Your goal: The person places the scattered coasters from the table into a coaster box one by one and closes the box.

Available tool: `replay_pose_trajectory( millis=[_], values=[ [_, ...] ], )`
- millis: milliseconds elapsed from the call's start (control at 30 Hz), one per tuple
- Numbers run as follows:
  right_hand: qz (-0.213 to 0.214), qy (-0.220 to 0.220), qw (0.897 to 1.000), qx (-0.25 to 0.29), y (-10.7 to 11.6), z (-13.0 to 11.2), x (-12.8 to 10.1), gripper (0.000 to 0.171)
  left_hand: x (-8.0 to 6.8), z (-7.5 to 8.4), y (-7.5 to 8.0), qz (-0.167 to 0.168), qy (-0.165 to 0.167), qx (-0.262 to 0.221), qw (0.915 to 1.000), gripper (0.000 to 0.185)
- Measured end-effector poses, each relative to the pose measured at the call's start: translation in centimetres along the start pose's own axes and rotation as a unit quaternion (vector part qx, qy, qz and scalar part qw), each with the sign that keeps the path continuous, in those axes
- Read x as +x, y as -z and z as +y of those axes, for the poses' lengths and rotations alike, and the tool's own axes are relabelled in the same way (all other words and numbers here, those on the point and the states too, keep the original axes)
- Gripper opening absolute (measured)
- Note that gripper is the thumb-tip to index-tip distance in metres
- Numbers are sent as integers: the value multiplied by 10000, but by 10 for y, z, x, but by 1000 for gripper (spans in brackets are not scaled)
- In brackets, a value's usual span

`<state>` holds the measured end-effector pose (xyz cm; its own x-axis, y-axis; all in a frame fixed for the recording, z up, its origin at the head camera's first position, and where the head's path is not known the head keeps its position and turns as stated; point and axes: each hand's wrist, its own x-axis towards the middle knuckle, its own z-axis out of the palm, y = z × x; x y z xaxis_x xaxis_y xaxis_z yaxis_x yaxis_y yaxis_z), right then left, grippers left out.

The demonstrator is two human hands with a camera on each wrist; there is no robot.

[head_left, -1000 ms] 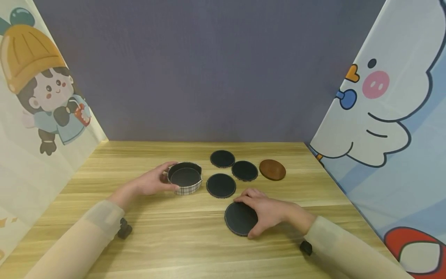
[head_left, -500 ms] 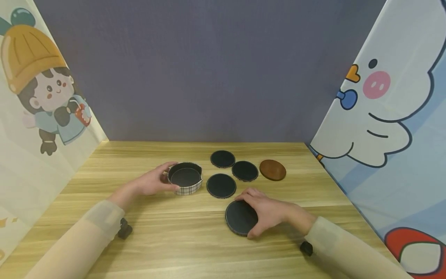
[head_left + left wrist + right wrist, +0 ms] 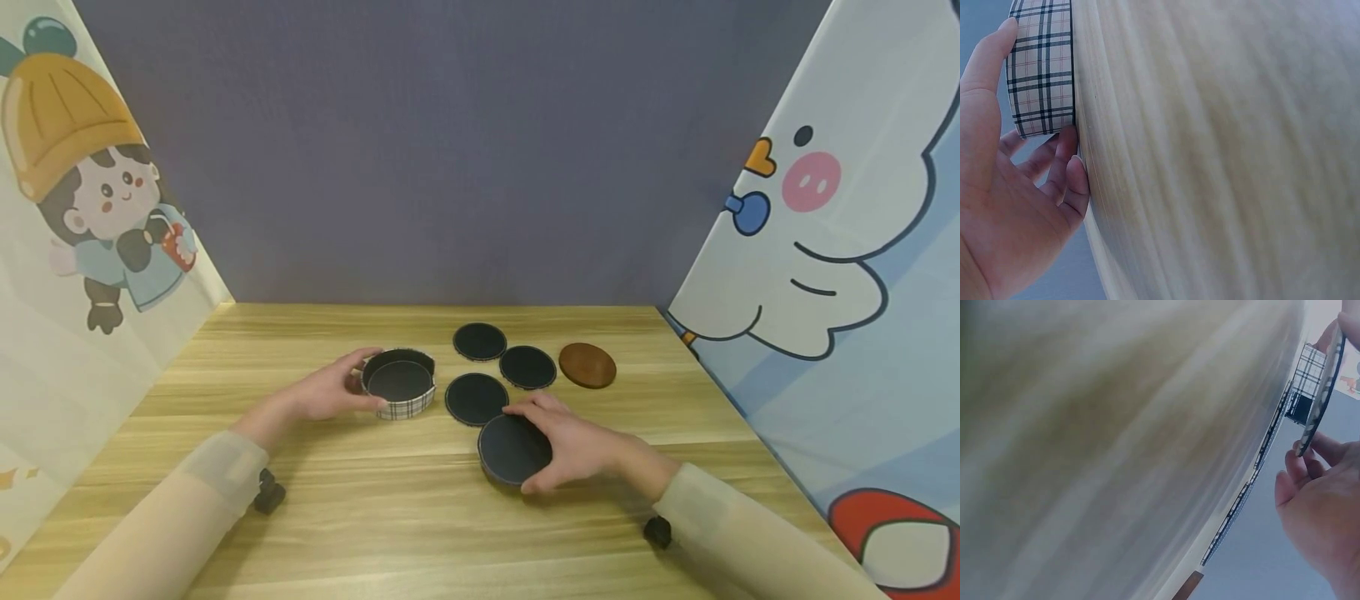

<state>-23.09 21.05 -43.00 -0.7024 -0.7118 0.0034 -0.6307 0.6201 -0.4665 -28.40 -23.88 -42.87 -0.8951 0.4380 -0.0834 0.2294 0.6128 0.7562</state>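
Note:
My left hand (image 3: 326, 393) holds a round coaster holder (image 3: 405, 408) on the table, thumb at its near side and fingers round the back. Black inside, the holder has a plaid outer wall (image 3: 1041, 69) and a gap on its right side. In my right hand (image 3: 579, 450) a round black coaster (image 3: 513, 448) is pinched by its edges between thumb and fingers. The right wrist view shows this coaster (image 3: 1324, 394) tilted and raised off the tabletop. Just beyond it lies another black coaster (image 3: 476, 398), flat on the wood.
Two more black coasters (image 3: 528, 367) (image 3: 480, 342) lie flat farther back. A brown round disc (image 3: 587, 365) sits to their right. The wood-grain table (image 3: 360, 517) meets a dark grey panel (image 3: 450, 167) at the back, with cartoon-printed panels on both sides.
My right hand has lifted the coaster off the table and shifted it slightly away from me. The left hand and the holder have stayed in place.

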Motion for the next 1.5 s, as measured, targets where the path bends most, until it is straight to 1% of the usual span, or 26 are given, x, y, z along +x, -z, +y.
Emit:
replay_pose_trajectory(
  millis=[300,533,800,1033,1200,1500],
  values=[
    [67,52,10000,21,4,-6,8,113,1,-2,0,-3,49,-4,10000,112],
    [266,69,9996,-89,6,-8,16,111,2,-4,0,2,20,36,10000,113],
    [387,-13,9992,-58,6,-10,27,111,1,-3,-1,21,39,45,10000,113],
    [505,77,9987,-17,9,-13,38,110,0,-1,-1,29,30,58,10000,113],
    [534,49,9986,-25,11,-16,46,111,-2,0,0,66,28,109,9999,112],
    [446,-136,9989,35,13,-17,62,109,-2,0,0,60,4,73,10000,112]
  ],
)
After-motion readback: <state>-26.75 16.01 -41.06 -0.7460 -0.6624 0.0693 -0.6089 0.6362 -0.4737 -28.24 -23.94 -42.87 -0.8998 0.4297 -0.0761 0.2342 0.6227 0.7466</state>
